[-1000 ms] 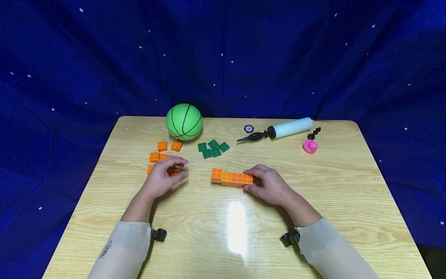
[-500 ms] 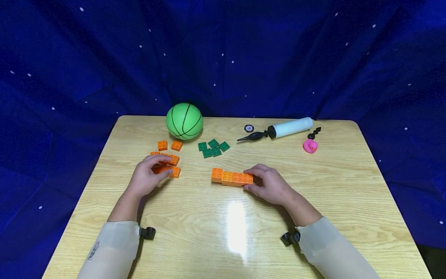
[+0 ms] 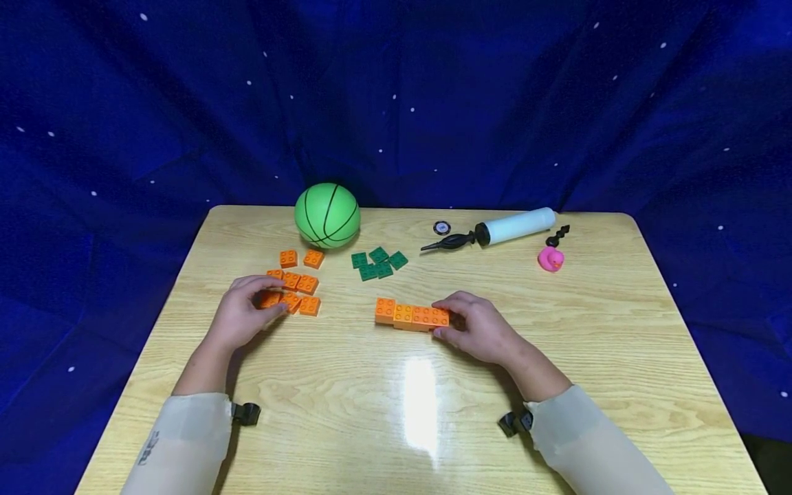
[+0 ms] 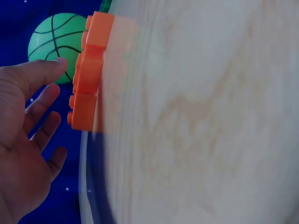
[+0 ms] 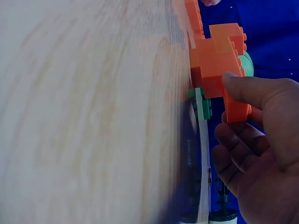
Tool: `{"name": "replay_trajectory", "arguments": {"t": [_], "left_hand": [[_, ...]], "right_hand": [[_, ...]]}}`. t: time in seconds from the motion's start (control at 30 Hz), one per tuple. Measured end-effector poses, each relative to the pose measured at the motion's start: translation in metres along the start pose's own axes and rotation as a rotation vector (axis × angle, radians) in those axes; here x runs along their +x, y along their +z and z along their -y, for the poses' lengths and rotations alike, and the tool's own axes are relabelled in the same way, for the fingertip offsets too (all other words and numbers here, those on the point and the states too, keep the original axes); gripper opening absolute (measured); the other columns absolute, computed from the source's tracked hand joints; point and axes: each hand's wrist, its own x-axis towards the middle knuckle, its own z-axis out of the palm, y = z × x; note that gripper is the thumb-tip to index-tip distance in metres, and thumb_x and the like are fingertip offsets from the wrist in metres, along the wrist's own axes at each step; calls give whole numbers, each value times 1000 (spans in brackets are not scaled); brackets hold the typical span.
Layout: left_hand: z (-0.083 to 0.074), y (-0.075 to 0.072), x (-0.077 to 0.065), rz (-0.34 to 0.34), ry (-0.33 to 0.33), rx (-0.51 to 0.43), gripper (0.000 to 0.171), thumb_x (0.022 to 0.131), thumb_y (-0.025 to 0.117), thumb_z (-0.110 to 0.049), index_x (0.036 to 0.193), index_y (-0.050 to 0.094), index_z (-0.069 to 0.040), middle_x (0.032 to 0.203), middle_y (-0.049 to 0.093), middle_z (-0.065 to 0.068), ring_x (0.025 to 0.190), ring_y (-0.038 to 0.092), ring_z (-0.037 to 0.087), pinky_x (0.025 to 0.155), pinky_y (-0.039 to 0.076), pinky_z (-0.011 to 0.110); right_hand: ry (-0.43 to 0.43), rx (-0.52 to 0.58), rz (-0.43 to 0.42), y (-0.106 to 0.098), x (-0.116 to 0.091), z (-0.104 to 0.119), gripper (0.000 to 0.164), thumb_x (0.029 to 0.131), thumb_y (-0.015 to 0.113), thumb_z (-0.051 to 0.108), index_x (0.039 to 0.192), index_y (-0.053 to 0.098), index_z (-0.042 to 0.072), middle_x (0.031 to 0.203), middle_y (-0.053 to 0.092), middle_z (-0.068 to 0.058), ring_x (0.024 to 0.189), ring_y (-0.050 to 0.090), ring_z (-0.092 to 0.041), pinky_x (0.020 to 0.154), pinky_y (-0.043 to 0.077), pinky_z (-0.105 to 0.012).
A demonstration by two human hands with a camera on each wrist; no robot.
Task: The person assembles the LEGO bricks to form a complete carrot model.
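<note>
My right hand (image 3: 479, 330) pinches the right end of a joined row of orange building bricks (image 3: 413, 316) between thumb and fingers. In the right wrist view the built piece (image 5: 212, 65) is stepped, with bricks on different levels. My left hand (image 3: 238, 316) hovers at the left side of the loose orange bricks (image 3: 309, 306), thumb and fingers spread apart over the nearer ones. Seen from the left wrist, nothing lies between its fingers, and a row of orange bricks (image 4: 86, 112) sits just beyond the thumb (image 4: 46, 72). Part of the leftmost bricks is hidden by this hand.
Several green bricks (image 3: 368, 271) lie behind the built piece. A green ball (image 3: 327, 215) stands at the back left. Farther right are a hand pump (image 3: 520, 227), a round black chip (image 3: 442, 227), a small black piece (image 3: 557, 237) and a pink rubber duck (image 3: 551, 259).
My left hand has moved left across the loose orange bricks, uncovering those on the right of the group. The right hand and the built piece have stayed in place.
</note>
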Motion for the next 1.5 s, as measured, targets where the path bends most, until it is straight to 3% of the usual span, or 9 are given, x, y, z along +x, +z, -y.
{"name": "replay_trajectory", "arguments": {"t": [0.37,0.6,1.03,1.33,1.5], "left_hand": [[10,-5,1,61,-79,36,39,87,84,-6,124,71,-5,133,64,17,129,53,40,110,39,58],[9,-7,1,140,-154,94,44,89,79,-5,132,66,-5,142,57,22,139,45,44,116,32,62],[10,-6,0,158,-134,146,39,95,70,2,133,65,-4,142,55,25,137,46,46,114,33,63],[5,-11,-2,124,-136,143,36,95,73,-2,130,66,-6,139,58,22,135,49,44,114,35,62],[2,-13,-3,83,-93,117,36,92,75,0,128,68,-5,133,62,20,126,56,41,106,43,59]], "right_hand": [[9,1,5,1,0,-1,44,90,83,25,130,71,9,118,67,0,100,62,-14,86,55,-36],[3,-1,4,0,0,-1,44,90,83,25,130,71,10,117,67,0,98,62,-14,84,54,-36],[-2,-10,4,-1,0,0,44,90,83,25,130,71,11,118,67,1,100,62,-13,86,54,-36],[-3,-16,2,-2,1,1,44,90,83,25,130,71,11,118,68,0,104,64,-15,91,55,-39],[-11,-12,-3,-2,1,2,43,90,83,23,129,71,10,118,68,-1,106,65,-18,93,55,-41]]}}
